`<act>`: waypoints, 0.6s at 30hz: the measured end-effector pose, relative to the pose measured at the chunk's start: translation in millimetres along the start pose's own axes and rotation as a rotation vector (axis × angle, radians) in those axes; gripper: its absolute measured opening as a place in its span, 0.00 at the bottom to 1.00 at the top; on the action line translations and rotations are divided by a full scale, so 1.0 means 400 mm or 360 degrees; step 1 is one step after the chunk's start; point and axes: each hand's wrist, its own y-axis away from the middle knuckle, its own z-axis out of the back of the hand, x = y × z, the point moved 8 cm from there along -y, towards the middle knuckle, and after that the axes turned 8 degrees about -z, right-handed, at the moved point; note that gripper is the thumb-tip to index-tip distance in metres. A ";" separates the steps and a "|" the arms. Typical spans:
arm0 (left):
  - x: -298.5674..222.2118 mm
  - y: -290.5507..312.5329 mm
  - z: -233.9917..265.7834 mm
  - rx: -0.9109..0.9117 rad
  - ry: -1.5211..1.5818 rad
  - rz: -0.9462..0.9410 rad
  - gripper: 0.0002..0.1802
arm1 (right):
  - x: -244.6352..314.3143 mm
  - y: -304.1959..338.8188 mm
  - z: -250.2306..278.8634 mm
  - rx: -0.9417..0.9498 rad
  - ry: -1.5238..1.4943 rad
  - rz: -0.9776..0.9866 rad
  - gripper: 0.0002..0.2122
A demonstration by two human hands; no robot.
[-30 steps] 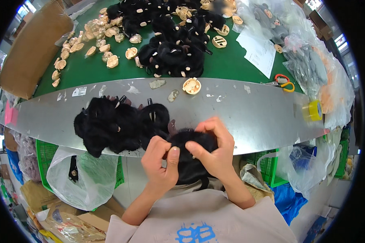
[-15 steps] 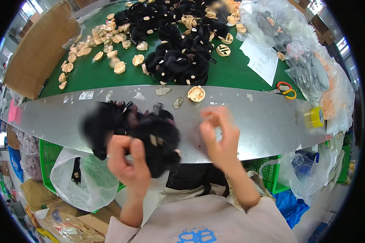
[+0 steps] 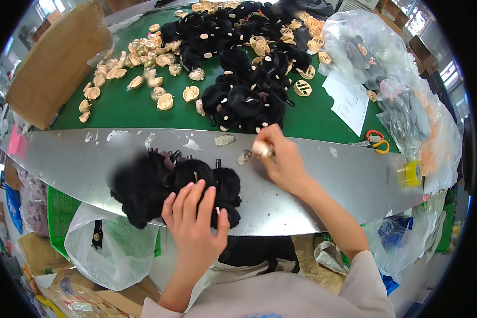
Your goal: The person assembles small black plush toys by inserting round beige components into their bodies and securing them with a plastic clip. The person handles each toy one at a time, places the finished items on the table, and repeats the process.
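My left hand (image 3: 196,225) lies with its fingers spread over a heap of black plush pieces (image 3: 193,172) on the grey metal strip. Small black clips stick up from the heap's far side. Farther right, my right hand (image 3: 286,164) pinches a small round beige plastic shell (image 3: 262,149), partly covered by the fingers. Just left of that shell is a greyish scrap (image 3: 244,157) on the metal. Behind it, a large pile of black plush pieces (image 3: 244,100) with small pale parts rests on the green table top.
Loose beige shells (image 3: 191,94) lie across the green surface (image 3: 148,116). Orange-handled scissors (image 3: 377,142), a paper sheet (image 3: 346,106), yellow tape (image 3: 411,173) and clear bags of grey plush (image 3: 408,100) are at the right. A cardboard panel (image 3: 58,63) stands left; a bag-lined green crate (image 3: 61,217) sits below.
My right hand has moved to the beige shell on the metal strip and taken hold of it. My left hand has put down the black plush piece and opened over the heap.
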 end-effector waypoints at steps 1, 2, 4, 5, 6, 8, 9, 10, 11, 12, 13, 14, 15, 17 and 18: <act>-0.014 -0.004 0.002 -0.0016 0.0041 -0.0037 0.22 | 0.005 -0.021 0.021 -0.0033 -0.0261 -0.0028 0.15; -0.026 -0.004 0.001 -0.0020 0.0080 -0.0071 0.22 | 0.017 -0.049 0.039 -0.0088 -0.0054 0.0111 0.15; -0.053 -0.003 -0.014 0.0053 0.0204 -0.0131 0.22 | 0.042 -0.103 0.073 -0.0192 0.0359 0.0403 0.17; -0.062 -0.002 -0.031 0.0106 0.0216 -0.0120 0.21 | 0.030 -0.130 0.077 -0.0110 0.0300 0.0094 0.16; -0.070 0.000 -0.049 0.0159 0.0229 -0.0108 0.21 | 0.038 -0.152 0.075 -0.0196 0.0418 0.0117 0.15; -0.066 0.001 -0.078 0.0245 0.0165 -0.0043 0.21 | 0.042 -0.184 0.055 -0.0241 0.0739 0.0314 0.14; -0.066 0.002 -0.090 0.0292 0.0129 -0.0025 0.21 | 0.028 -0.196 0.049 -0.0215 0.0771 0.0341 0.14; -0.066 0.002 -0.102 0.0340 0.0094 -0.0009 0.21 | 0.013 -0.206 0.044 -0.0190 0.0804 0.0366 0.13; -0.063 0.002 -0.101 0.0335 0.0119 -0.0007 0.21 | 0.014 -0.211 0.032 -0.0163 0.0824 0.0399 0.13; -0.060 0.000 -0.098 0.0330 0.0145 -0.0006 0.22 | 0.021 -0.204 0.043 -0.0203 0.0669 0.0409 0.11; -0.058 0.000 -0.094 0.0326 0.0171 -0.0008 0.22 | 0.033 -0.188 0.066 -0.0245 0.0515 0.0417 0.10; -0.051 -0.001 -0.076 0.0246 0.0294 -0.0001 0.23 | 0.059 -0.171 0.085 -0.0280 0.0351 0.0434 0.09; -0.045 -0.005 -0.058 0.0163 0.0430 -0.0006 0.23 | 0.095 -0.144 0.109 -0.0265 0.0242 0.0470 0.09; -0.025 0.004 -0.022 -0.0051 0.0777 0.0092 0.27 | 0.138 -0.090 0.137 -0.0075 -0.0004 0.0455 0.08; -0.020 -0.004 0.002 -0.0210 0.0849 0.0057 0.30 | 0.158 -0.059 0.145 0.0021 -0.0125 0.0443 0.08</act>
